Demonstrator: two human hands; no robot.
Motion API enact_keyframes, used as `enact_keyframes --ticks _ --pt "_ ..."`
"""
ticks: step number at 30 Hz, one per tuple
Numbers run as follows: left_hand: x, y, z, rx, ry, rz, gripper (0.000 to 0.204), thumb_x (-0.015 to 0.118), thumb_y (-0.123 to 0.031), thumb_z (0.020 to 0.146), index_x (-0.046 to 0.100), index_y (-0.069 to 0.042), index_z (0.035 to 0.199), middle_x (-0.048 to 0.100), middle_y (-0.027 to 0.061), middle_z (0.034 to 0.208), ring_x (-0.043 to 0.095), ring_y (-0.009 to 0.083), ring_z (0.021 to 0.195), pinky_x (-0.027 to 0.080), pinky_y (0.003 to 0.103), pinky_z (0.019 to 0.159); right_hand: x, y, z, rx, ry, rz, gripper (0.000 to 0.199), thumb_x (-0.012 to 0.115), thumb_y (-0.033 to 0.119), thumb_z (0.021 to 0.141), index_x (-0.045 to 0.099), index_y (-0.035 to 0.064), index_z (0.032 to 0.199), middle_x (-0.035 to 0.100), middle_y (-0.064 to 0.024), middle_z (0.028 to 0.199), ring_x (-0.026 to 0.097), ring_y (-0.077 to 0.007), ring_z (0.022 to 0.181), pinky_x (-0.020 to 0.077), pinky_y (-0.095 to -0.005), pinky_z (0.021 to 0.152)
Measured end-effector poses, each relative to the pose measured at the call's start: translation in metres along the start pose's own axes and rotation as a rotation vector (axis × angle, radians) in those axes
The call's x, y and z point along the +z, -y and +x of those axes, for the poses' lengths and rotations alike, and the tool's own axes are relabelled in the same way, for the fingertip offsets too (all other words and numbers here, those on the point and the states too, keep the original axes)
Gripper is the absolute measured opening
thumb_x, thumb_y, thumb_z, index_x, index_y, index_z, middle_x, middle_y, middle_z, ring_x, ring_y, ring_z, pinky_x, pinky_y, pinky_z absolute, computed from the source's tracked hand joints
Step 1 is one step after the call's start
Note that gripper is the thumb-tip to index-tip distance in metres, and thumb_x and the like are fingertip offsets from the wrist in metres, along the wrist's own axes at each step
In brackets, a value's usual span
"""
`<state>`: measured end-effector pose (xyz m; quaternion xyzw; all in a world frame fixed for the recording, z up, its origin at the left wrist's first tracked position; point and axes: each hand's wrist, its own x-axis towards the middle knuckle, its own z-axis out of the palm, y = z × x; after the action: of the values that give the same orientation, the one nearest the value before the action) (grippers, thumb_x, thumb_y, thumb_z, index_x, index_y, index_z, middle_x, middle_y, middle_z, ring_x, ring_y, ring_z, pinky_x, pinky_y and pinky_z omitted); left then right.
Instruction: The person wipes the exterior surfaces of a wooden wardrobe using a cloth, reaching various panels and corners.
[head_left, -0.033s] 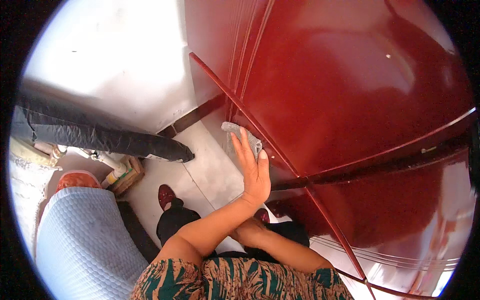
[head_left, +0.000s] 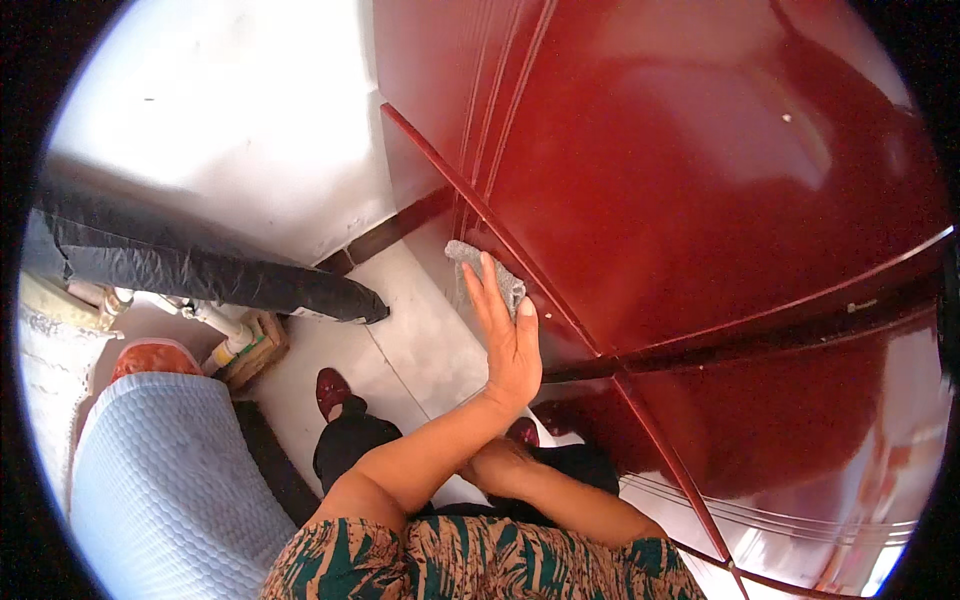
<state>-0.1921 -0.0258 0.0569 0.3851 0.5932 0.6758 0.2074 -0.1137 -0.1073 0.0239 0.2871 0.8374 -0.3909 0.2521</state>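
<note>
My left hand reaches forward with its fingers stretched out, pressing a grey cloth against the glossy dark red cabinet. The cloth lies under the fingers, just below a long raised red trim strip. Part of it is hidden by the hand. Lower down, my right hand rests close to my body, crossing beneath my left forearm. Its fingers are hidden behind that forearm, so what they do cannot be seen.
White floor tiles lie around my dark red shoes. At left, a long black-wrapped roll points toward the cabinet. Near it are white pipes, a small wooden block and a seat with a light blue quilted cover.
</note>
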Motion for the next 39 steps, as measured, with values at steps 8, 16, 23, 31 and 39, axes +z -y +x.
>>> enact_keyframes --ticks 8,16,23,31,39 --pt "-0.017 0.016 0.058 -0.336 -0.179 -0.488 0.079 0.032 -0.052 0.096 -0.003 -0.004 0.148 -0.003 0.0138 0.156 0.0 0.0273 0.143 0.002 0.039 0.115 -0.005 0.007 -0.007 -0.06 -0.039 0.0 0.041 0.058 0.026 0.087 0.051 0.0022 0.12 0.059 -0.0232 0.112 0.057 -0.0409 0.101 0.0461 -0.0488 0.087" --pt "0.001 -0.018 0.013 0.331 -0.006 0.009 0.081 0.036 -0.045 0.095 -0.003 0.005 0.146 -0.004 0.0261 0.152 -0.005 0.0403 0.142 -0.001 0.049 0.113 -0.002 0.006 -0.004 -0.125 -0.114 0.167 0.035 0.056 0.022 0.087 0.055 -0.0002 0.114 0.059 -0.0228 0.114 0.054 -0.0378 0.11 0.0433 -0.0441 0.092" --pt "-0.03 -0.007 0.105 0.1 -0.142 -0.166 0.066 0.02 -0.045 0.1 0.006 -0.001 0.148 0.001 0.0143 0.156 -0.001 0.0271 0.144 0.001 0.038 0.116 -0.003 0.017 -0.013 -0.174 0.013 -0.092 0.048 0.059 0.027 0.087 0.048 0.0029 0.127 0.059 -0.0213 0.112 0.058 -0.0376 0.101 0.0478 -0.0486 0.085" --pt "-0.067 0.02 0.166 -0.17 -0.218 -0.741 0.089 0.029 -0.064 0.092 0.01 0.003 0.146 0.01 0.0136 0.155 0.009 0.0204 0.143 0.004 0.032 0.115 0.0 0.009 -0.002 -0.196 0.064 -0.118 0.049 0.058 0.027 0.087 0.048 0.0016 0.127 0.059 -0.0195 0.11 0.057 -0.0369 0.101 0.0478 -0.0452 0.085" --pt "-0.068 0.1 0.167 -0.264 -0.203 -0.334 0.066 0.027 -0.05 0.098 0.007 -0.013 0.15 -0.001 0.0063 0.157 0.0 0.0209 0.144 0.003 0.036 0.116 -0.006 0.009 0.001 -0.171 0.134 -0.113 0.052 0.057 0.028 0.087 0.044 0.0008 0.13 0.058 -0.0199 0.112 0.057 -0.037 0.102 0.0479 -0.0454 0.084"
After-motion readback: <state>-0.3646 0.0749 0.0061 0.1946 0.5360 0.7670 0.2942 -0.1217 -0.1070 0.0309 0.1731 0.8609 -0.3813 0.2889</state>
